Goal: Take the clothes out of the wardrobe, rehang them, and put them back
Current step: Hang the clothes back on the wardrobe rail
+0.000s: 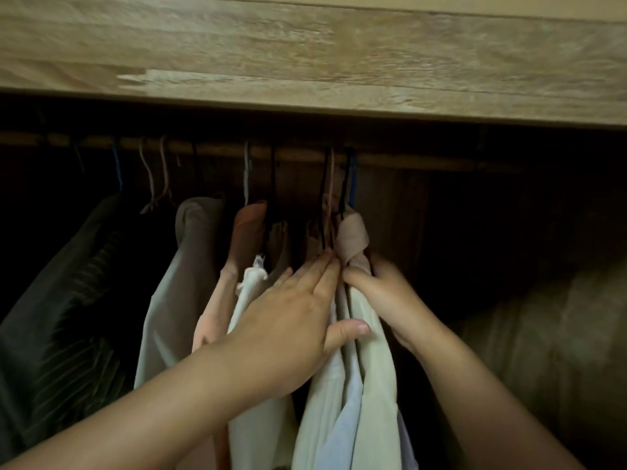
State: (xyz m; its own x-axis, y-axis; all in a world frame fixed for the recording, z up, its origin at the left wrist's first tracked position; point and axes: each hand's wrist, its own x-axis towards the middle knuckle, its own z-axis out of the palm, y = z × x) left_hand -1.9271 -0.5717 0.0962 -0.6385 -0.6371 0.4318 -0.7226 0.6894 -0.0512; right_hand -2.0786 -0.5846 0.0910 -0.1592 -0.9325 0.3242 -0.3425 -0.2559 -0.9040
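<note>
- Pale green cloth is the thing to mind here: the pale green garment (369,337) hangs at the right end of the row on the wooden rail (407,162), inside the wardrobe and under its wooden top board (305,62).
- The right hand (383,296) is at the shoulder of that garment, thumb on the near face; the other fingers pass behind the cloth, so it reads as a pinch on the fabric (how firmly cannot be told).
- The left hand (291,320) lies flat with fingers straight and spread, pressing the neighbouring white garment (251,300) and the rest of the row leftward, its thumb touching the pale green cloth.
- The step in hand looks like parting one garment from the pack so it can come off the rail.
- To do it well, the grip should move up to the hanger neck just below the dark hanger hooks (342,184), since pulling on cloth alone may slide the garment off its hanger.
- Several hooks sit bunched together there (black, pinkish and blue), so lift only the one belonging to this garment, straight up and clear of the rail.
- Hold the left hand's pressure until the hook is free, or the neighbours may snag.
</note>
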